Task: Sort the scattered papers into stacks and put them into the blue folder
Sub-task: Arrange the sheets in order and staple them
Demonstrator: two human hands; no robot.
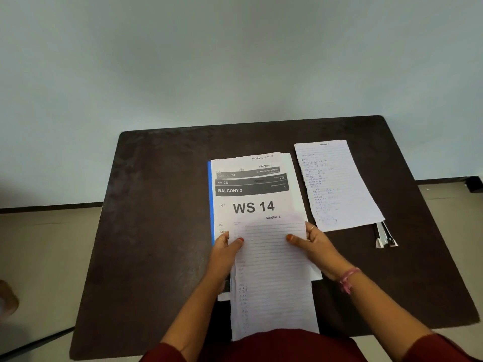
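A stack of printed papers [252, 194], topped by a sheet reading "WS 14", lies in the middle of the table. A strip of the blue folder [210, 194] shows along its left edge, under the stack. Over the near half of the stack I hold a lined handwritten sheet [271, 270]. My left hand [226, 253] pinches its left edge, thumb on top. My right hand [317, 244] pinches its right edge the same way. The sheet's near end reaches past the table edge toward my body.
A second lined handwritten sheet [337, 184] lies apart to the right on the dark brown table [156, 205]. Pens [385, 237] stick out from under its near corner. A pale wall stands behind the table.
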